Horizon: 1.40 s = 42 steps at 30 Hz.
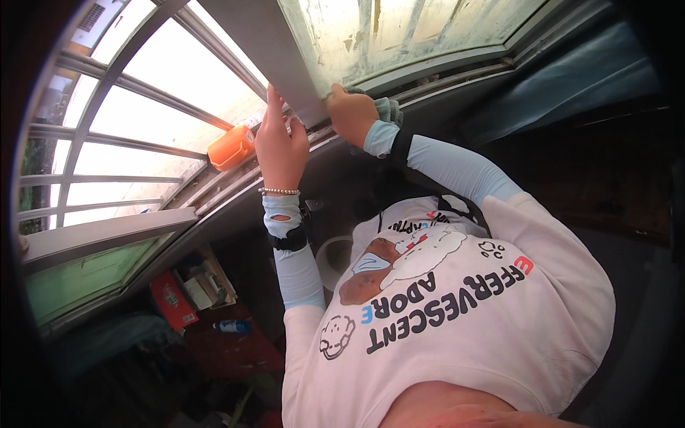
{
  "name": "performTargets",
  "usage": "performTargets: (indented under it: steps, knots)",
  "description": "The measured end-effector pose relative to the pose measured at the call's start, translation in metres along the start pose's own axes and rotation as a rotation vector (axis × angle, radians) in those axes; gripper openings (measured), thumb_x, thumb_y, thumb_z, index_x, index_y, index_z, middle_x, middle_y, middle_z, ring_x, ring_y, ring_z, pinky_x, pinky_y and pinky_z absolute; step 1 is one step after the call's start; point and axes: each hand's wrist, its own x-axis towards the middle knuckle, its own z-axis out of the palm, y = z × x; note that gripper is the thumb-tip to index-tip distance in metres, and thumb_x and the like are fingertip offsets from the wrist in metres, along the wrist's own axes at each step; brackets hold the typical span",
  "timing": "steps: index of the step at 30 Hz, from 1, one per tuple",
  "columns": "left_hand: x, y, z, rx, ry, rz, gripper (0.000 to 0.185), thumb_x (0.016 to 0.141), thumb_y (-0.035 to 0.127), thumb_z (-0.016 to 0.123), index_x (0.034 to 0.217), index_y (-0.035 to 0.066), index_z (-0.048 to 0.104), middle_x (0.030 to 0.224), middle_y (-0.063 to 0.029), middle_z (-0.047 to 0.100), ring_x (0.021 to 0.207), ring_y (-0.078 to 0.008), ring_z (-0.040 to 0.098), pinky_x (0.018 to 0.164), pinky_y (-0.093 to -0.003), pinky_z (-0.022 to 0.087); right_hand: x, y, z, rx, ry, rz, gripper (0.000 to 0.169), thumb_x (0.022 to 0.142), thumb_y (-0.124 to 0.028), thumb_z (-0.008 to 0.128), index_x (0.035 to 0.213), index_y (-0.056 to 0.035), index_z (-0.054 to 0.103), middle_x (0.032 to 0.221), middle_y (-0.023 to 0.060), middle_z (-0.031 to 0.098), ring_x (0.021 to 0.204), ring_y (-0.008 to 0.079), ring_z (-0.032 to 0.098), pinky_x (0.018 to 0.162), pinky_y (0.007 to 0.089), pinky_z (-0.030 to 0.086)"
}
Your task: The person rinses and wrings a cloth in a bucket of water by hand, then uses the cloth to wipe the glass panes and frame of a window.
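My left hand (282, 142) is at the upright edge of a sliding window sash (299, 64), its index finger along the frame and the other fingers partly hidden. My right hand (353, 113) grips a folded grey-green cloth (389, 111) against the lower corner of the same sash, beside its glass. The sash's glass pane (396, 37) looks streaked and stained. An orange plastic container (231, 148) lies tilted on the sill to the left of my left hand, against the window bars.
Metal security bars (150, 96) stand outside the open part. The window track (225, 184) holds dirt. Another sash (107, 235) is at the left. Below are a pale round container (334, 257), a red box (172, 299), a blue bottle (231, 326) and a red-brown surface (230, 350). Dark blue fabric (578, 80) hangs right.
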Motion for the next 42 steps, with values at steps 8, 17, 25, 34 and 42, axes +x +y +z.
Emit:
performTargets:
  steps: [8,17,25,34,42]
  knots:
    - [-0.002,-0.012,0.001,-0.071,-0.069,0.007,0.075,0.078,-0.006,0.049,0.149,0.007,0.026,0.134,-0.0212,0.052,0.117,-0.0328,0.057,0.092,-0.0373,0.048,-0.004,0.043,-0.025,0.361,-0.048,-0.188,0.012,0.073,-0.010,0.065,0.083,-0.0083,0.070,0.092,0.0104,0.060,0.076,0.0240,0.067,0.064,0.0364,0.052]
    - [-0.091,0.030,-0.008,-0.741,-0.155,-0.408,0.049,0.098,0.012,0.048,0.144,0.003,0.037,0.135,-0.0150,0.053,0.121,-0.0223,0.054,0.099,-0.0328,0.044,-0.069,0.088,-0.089,2.423,-0.991,0.355,0.041,0.093,-0.013,0.057,0.131,0.0000,0.050,0.117,0.0113,0.064,0.104,0.0161,0.062,0.094,0.0278,0.049]
    - [-0.143,0.126,0.038,-1.255,0.008,-0.655,0.050,0.096,0.022,0.056,0.138,-0.003,0.042,0.123,-0.0100,0.058,0.112,-0.0165,0.055,0.097,-0.0293,0.043,-0.097,0.100,-0.068,2.651,-1.450,0.636,0.032,0.097,-0.022,0.050,0.118,0.0009,0.059,0.110,0.0135,0.067,0.098,0.0211,0.066,0.092,0.0333,0.052]
    - [-0.180,0.140,0.068,-0.982,0.072,-0.939,0.045,0.084,0.010,0.064,0.126,-0.004,0.052,0.114,-0.0071,0.061,0.104,-0.0123,0.057,0.091,-0.0261,0.045,-0.145,0.111,-0.030,2.338,-1.514,0.711,0.032,0.096,-0.022,0.053,0.114,0.0021,0.061,0.106,0.0122,0.069,0.091,0.0200,0.068,0.087,0.0319,0.054]
    - [-0.185,0.141,0.090,-1.273,0.282,-1.017,0.046,0.086,0.010,0.052,0.129,-0.005,0.048,0.117,-0.0120,0.061,0.105,-0.0178,0.060,0.092,-0.0298,0.048,-0.143,0.117,-0.021,2.149,-1.322,0.288,0.040,0.095,-0.023,0.057,0.129,-0.0012,0.052,0.119,0.0055,0.061,0.107,0.0121,0.058,0.093,0.0276,0.047]
